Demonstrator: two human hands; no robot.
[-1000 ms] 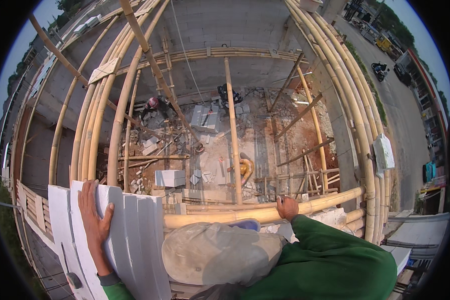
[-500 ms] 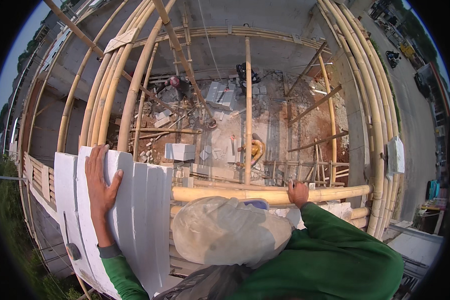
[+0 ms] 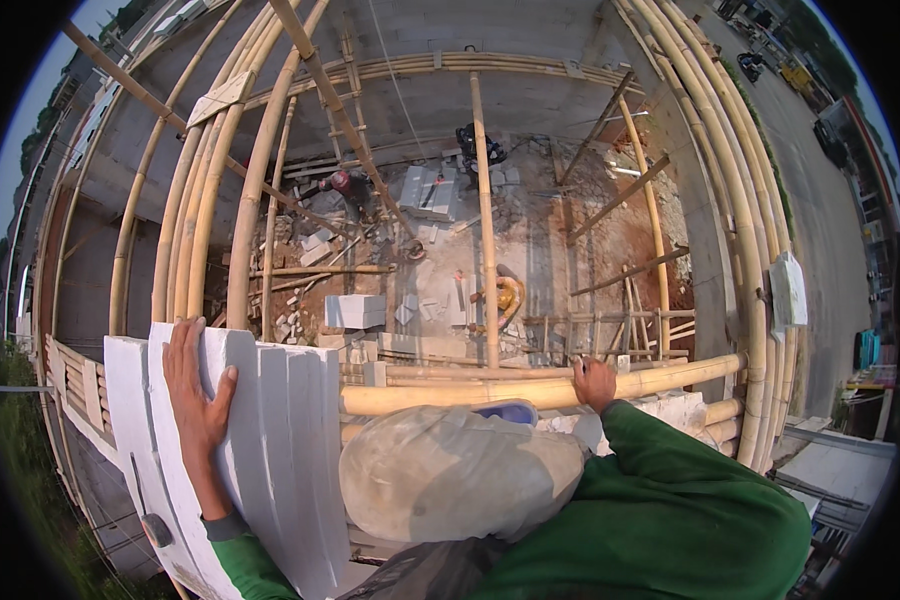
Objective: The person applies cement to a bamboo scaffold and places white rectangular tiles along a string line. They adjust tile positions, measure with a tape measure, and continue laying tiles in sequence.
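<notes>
My left hand (image 3: 198,395) lies with stretched fingers on a row of white blocks (image 3: 285,430), its fingertips at their far edge and its thumb apart. A dark-headed tool with a thin shaft (image 3: 156,530) rests on the leftmost block. My right hand (image 3: 595,384) is closed on a thick horizontal bamboo pole (image 3: 450,396) in front of me; the undersides of its fingers are hidden. Between the hands is my bent knee in pale trousers (image 3: 460,470), with part of a blue shoe (image 3: 510,411) beyond it.
Bamboo scaffold poles (image 3: 755,230) rise on both sides. Far below, the ground holds rubble, block stacks (image 3: 355,311), a person in a red helmet (image 3: 342,182) and another in yellow (image 3: 510,298). A road (image 3: 820,230) runs along the right.
The whole view has shifted and tilted slightly, with the ground below moving up and left in it. Both hands stay in place on the blocks and the pole.
</notes>
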